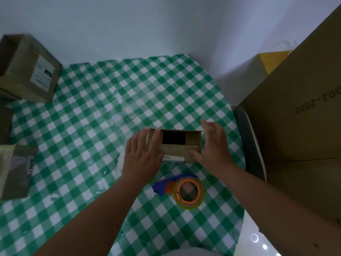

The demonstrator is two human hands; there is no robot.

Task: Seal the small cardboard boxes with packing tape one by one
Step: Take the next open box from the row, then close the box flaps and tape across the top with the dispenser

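A small cardboard box (174,145) is located at centre frame on the desk (110,100), its top partly unclosed and no tape visible. It is flanked by the left hand (142,154) and right hand (212,145), fingers extended, gripping nothing. The tape dispenser (182,189) lies unused below. Taping is judged outstanding; further boxes (27,67) wait at left.

Unsealed small cardboard box (177,151) beside tape dispenser (181,189)
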